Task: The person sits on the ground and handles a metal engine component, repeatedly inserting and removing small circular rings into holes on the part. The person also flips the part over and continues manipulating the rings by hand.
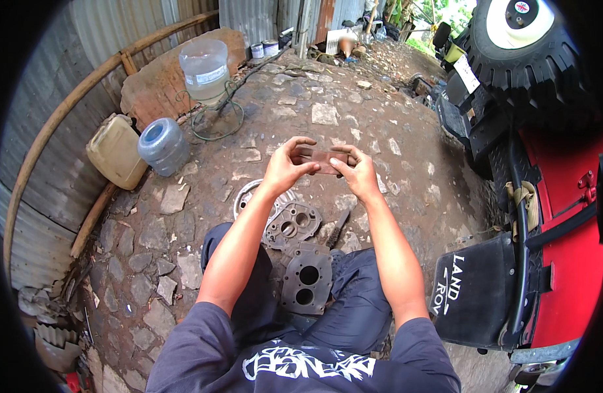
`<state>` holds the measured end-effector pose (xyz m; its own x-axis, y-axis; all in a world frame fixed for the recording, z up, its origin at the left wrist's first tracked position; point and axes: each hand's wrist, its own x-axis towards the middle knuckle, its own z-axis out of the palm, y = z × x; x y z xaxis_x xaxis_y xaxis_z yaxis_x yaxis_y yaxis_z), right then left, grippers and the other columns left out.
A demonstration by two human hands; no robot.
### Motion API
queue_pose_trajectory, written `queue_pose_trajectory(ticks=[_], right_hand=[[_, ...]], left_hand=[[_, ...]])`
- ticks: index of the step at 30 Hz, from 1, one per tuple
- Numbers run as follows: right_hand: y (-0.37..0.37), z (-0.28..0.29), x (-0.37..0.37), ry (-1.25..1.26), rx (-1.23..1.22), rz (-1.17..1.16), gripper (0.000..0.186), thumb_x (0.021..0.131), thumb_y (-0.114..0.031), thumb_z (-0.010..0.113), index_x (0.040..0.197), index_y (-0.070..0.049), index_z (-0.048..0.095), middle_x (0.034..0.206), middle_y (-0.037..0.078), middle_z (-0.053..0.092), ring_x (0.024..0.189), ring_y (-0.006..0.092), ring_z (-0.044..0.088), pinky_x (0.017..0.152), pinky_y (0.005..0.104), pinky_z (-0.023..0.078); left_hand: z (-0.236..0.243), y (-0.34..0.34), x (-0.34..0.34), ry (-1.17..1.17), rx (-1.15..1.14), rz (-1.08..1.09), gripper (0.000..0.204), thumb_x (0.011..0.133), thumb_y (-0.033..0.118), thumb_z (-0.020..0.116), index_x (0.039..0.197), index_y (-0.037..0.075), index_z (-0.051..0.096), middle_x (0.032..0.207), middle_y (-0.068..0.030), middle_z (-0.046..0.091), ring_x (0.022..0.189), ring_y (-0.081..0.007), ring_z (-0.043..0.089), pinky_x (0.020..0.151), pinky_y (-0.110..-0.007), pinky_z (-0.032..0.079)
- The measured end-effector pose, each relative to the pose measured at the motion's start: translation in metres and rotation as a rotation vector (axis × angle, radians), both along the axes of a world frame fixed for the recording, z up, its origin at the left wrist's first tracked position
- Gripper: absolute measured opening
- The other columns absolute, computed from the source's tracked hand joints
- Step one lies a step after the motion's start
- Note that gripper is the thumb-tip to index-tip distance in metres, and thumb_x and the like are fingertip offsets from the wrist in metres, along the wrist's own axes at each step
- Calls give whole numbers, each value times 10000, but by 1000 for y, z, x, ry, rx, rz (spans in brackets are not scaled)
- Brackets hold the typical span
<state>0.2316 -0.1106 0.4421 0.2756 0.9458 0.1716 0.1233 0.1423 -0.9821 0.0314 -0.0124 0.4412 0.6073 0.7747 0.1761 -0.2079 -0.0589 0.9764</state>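
Out in front of me, my left hand (288,165) and my right hand (357,171) hold a small reddish-brown rectangular sheet (323,160) between them, thumbs on its near face. It looks thin and stiff; its exact kind I cannot make out. Between my knees lies a grey metal casting (295,288) with two large round holes and smaller bolt holes. Just beyond it is a second metal casting (307,219) with two openings, partly over a round, paler metal housing (242,196). A dark brush-like tool (339,226) lies to their right.
A red vehicle (570,242) with a black mudflap (475,288) and a large spare tyre (531,65) stands close on my right. On the left are a blue water jug (162,147), a yellowish jerrycan (118,154) and a clear container (205,69). The stone-paved ground (154,232) is uneven.
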Motion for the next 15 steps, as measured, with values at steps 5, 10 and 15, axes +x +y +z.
queue_pose_trajectory(ticks=[5, 10, 15], right_hand=[[3, 1, -3, 6, 133, -61, 313, 917, -73, 807, 1213, 6, 742, 1389, 178, 653, 1068, 195, 735, 929, 336, 612], [-6, 11, 5, -434, 105, -96, 373, 812, -60, 879, 1170, 5, 797, 1554, 150, 552, 1182, 243, 715, 989, 356, 614], [-14, 19, 1, -706, 191, -119, 441, 744, -74, 922, 1166, -24, 801, 1323, 127, 722, 1104, 219, 748, 922, 352, 626]], left_hand=[[-10, 3, 3, -50, 115, -62, 287, 889, -51, 783, 1164, -9, 713, 1101, -95, 766, 972, -136, 741, 850, -289, 615], [-5, 3, -2, 51, 133, -55, 372, 887, -11, 802, 1253, -26, 741, 1166, -112, 790, 1020, -153, 746, 912, -305, 610], [-7, 4, -1, 136, 241, -56, 419, 855, -4, 810, 1269, 2, 743, 1162, -132, 795, 1025, -167, 758, 920, -327, 614]])
